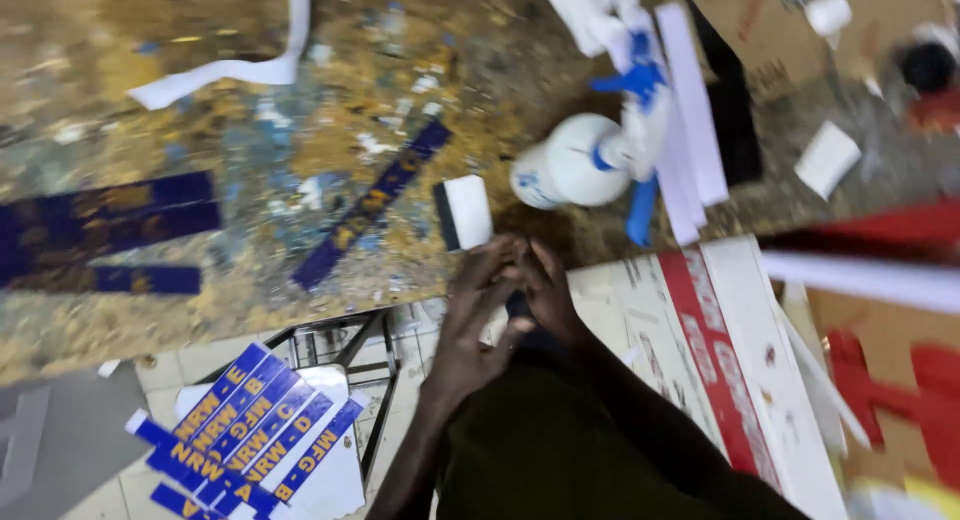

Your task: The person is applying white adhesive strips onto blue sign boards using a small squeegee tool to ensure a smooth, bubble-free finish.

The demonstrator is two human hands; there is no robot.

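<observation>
The counter [250, 170] is mottled gold-brown with blue and white flecks. Dark blue strips [372, 202] carry yellow letters. The spray bottle [575, 162] is white with a blue trigger. The board [720, 350] is white with a red band.

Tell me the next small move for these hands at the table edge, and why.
Probably reach the left hand forward to the white squeegee block. Both hands meet over a small dark item, too hidden to identify, and the block lies just beyond the fingertips, beside the blue strip on the worktable.
</observation>
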